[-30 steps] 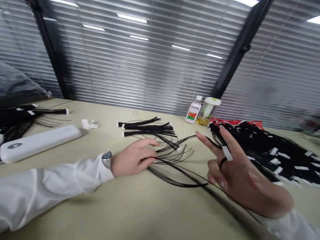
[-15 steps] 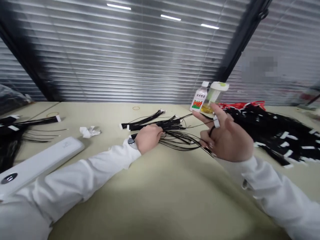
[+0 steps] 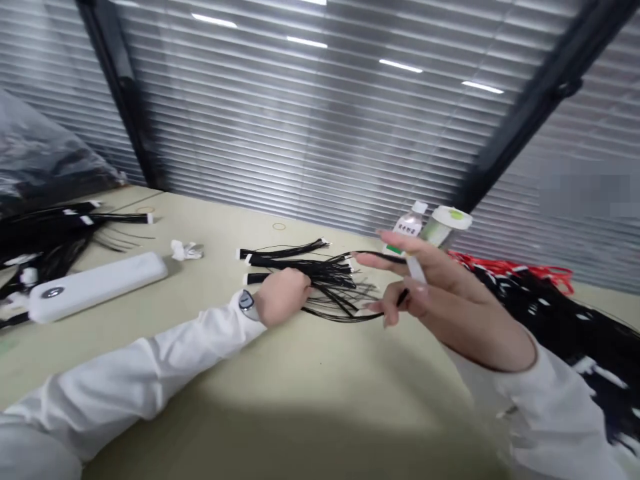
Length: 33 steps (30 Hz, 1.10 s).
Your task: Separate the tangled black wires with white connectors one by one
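Blinds (image 3: pixel 280 133) behind; right hand (image 3: pixel 453 300) partly hides bottle (image 3: pixel 411 223).

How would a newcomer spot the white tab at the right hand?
Start at the beige table, then find the right hand raised over it. The white tab sits between its fingers, with black wire running to it. Unlike the white ends of the black bundles lying on the table, it is held off the surface.

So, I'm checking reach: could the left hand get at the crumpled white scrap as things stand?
Probably yes: the crumpled white scrap lies uncovered on the table and nothing touches it. The left hand is at the black wires, though, so it would likely have to leave them first.
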Tool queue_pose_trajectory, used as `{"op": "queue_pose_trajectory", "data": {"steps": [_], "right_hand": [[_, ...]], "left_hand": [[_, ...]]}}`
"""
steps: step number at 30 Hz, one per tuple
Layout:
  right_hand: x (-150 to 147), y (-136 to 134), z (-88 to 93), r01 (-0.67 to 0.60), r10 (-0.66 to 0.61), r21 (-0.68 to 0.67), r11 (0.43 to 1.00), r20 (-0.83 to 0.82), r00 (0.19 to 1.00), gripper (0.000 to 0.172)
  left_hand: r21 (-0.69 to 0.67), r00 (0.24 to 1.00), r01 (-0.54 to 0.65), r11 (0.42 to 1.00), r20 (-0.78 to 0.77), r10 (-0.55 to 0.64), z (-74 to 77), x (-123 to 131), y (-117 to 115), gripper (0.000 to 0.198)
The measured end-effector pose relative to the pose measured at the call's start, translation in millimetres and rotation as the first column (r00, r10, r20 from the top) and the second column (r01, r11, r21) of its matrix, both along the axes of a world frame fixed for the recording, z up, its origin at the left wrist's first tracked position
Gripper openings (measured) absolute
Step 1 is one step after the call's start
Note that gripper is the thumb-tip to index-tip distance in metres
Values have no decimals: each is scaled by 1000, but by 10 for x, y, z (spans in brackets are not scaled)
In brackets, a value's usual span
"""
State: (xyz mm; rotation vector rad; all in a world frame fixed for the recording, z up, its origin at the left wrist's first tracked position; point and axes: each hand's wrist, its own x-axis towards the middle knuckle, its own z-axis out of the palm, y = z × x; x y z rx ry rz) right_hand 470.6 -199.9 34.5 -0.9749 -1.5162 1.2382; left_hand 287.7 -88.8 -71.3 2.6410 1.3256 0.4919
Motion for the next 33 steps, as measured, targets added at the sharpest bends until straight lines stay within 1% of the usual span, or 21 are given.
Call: {"op": "queue_pose_trajectory", "data": {"steps": [2, 5, 7, 9, 10, 11, 12, 13, 14, 15, 16, 18, 20, 23, 25, 28, 30, 33], "right_hand": [[153, 161, 38, 11, -10, 13, 1000, -85, 996, 34], [323, 357, 49, 35, -28, 54, 998, -135, 990, 26], [377, 415, 37, 64, -55, 67, 996, -126, 990, 20], [382, 419, 18, 94, -83, 91, 991, -118, 990, 21], [372, 409, 4, 105, -92, 105, 989, -121, 988, 24], [356, 396, -12, 117, -102, 117, 986, -127, 987, 27], [338, 380, -32, 127, -110, 129, 984, -127, 986, 29], [317, 363, -54, 138, -121, 148, 979, -117, 986, 30], [295, 346, -77, 155, -138, 173, 973, -104, 985, 31], [269, 326, -98, 174, -160, 203, 963, -85, 983, 30], [240, 305, -116, 200, -189, 236, 951, -67, 980, 30], [163, 264, -136, 260, -256, 284, 923, -55, 965, 29], [65, 239, -138, 302, -290, 302, 904, -83, 953, 28], [-82, 262, -155, 279, -237, 278, 919, -173, 956, 31], [-139, 297, -216, 259, -204, 243, 935, -230, 952, 35], [-101, 284, -410, 293, -225, 189, 937, -313, 923, 37], [16, 189, -581, 331, -260, 145, 932, -368, 893, 36], [266, -35, -810, 343, -312, 34, 939, -338, 888, 34]], "left_hand": [[4, 1000, 12, 1000, 28, -12, 12, 15, -106, 34], [33, 991, 85, 996, 103, -88, 20, -49, -216, 40], [42, 974, 164, 986, 153, -169, 11, -134, -255, 38], [30, 948, 230, 973, 217, -231, -13, -228, -268, 34], [16, 937, 229, 973, 268, -225, -29, -272, -263, 34], [-24, 924, 192, 981, 340, -173, -47, -313, -251, 36], [-109, 908, 148, 983, 408, -91, -64, -350, -234, 37], [-205, 892, 116, 972, 451, -11, -79, -382, -213, 37], [-275, 883, 109, 955, 469, 34, -92, -407, -191, 36], [-316, 881, 125, 941, 472, 41, -100, -427, -172, 33], [-348, 890, 160, 924, 455, 17, -105, -441, -160, 31], [-369, 915, 245, 897, 394, -88, -107, -454, -164, 28], [-343, 925, 312, 886, 322, -202, -108, -457, -207, 28], [-245, 920, 358, 901, 258, -295, -120, -466, -307, 29], [-185, 921, 354, 917, 236, -308, -133, -492, -368, 28], [-143, 938, 297, 944, 231, -260, -132, -581, -425, 27], [-161, 948, 240, 957, 252, -196, -113, -668, -444, 26], [-240, 954, 115, 964, 296, -40, -80, -777, -466, 26]]}}
